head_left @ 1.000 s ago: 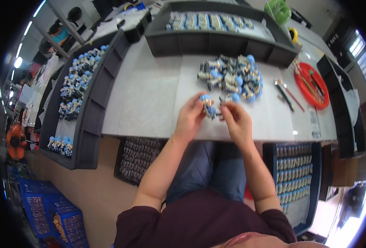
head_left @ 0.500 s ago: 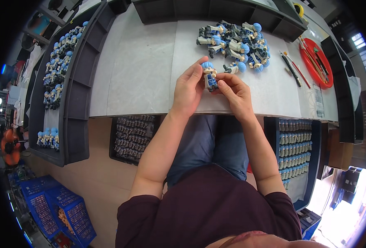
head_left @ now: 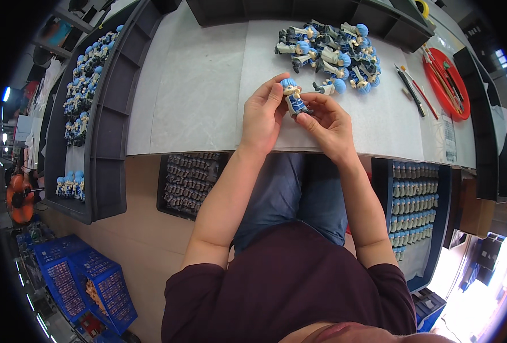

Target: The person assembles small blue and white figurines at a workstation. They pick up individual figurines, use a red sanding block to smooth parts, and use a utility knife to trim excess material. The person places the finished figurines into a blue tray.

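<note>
Between my two hands, over the near part of the pale table (head_left: 202,86), is a small blue-haired figurine (head_left: 295,102) in a blue and white outfit. My left hand (head_left: 262,114) grips it at the head and side with thumb and fingers. At its lower end, my right hand (head_left: 329,123) pinches the legs between thumb and forefinger. The figurine is tilted, its head toward the upper left. Just beyond my right hand a single figurine (head_left: 329,87) lies on its side. Behind that lies a heap of the same figurines (head_left: 339,57).
A grey crate (head_left: 107,126) with figurines stands at the left. On the right lie brushes (head_left: 416,94) and a red tray (head_left: 449,86) with tools. A dark crate (head_left: 316,14) edges the table's back. Lower down are a blue crate with rows of figurines (head_left: 413,200) and a black tray (head_left: 187,180).
The figurine has gone from nearly upright to tilted, its feet swung rightward. Both hands still hold it. The whole view has shifted slightly.
</note>
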Motion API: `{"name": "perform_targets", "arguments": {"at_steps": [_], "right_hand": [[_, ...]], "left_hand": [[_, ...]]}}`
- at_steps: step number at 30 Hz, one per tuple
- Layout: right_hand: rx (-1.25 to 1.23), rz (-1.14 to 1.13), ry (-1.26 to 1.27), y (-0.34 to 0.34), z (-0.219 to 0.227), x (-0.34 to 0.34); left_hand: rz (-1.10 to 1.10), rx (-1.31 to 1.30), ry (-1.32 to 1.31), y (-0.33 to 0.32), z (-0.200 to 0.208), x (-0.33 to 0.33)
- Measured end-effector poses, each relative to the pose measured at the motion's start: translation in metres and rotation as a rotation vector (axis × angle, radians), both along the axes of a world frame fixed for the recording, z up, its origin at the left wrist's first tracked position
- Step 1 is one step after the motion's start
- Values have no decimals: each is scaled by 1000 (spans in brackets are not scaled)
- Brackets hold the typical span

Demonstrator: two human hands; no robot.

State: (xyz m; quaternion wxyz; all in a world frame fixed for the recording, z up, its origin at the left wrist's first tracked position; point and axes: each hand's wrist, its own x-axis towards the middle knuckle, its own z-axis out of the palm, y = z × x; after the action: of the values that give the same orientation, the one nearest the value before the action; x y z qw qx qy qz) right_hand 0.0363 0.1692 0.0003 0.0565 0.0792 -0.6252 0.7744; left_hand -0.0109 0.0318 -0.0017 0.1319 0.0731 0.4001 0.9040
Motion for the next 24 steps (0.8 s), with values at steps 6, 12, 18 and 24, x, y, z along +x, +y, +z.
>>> {"name": "perform_targets", "arguments": {"at_steps": [6, 12, 18, 24], "right_hand": [[5, -79, 44, -2, -2, 1], [59, -103, 64, -3, -3, 0], [63, -79, 0, -3, 4, 1], [7, -10, -84, -2, 3, 1]], "left_hand": [[-16, -19, -10, 1, 6, 2], [19, -39, 12, -2, 1, 2], [74, -3, -27, -1, 2, 1], [76, -8, -35, 0, 0, 1]]}}
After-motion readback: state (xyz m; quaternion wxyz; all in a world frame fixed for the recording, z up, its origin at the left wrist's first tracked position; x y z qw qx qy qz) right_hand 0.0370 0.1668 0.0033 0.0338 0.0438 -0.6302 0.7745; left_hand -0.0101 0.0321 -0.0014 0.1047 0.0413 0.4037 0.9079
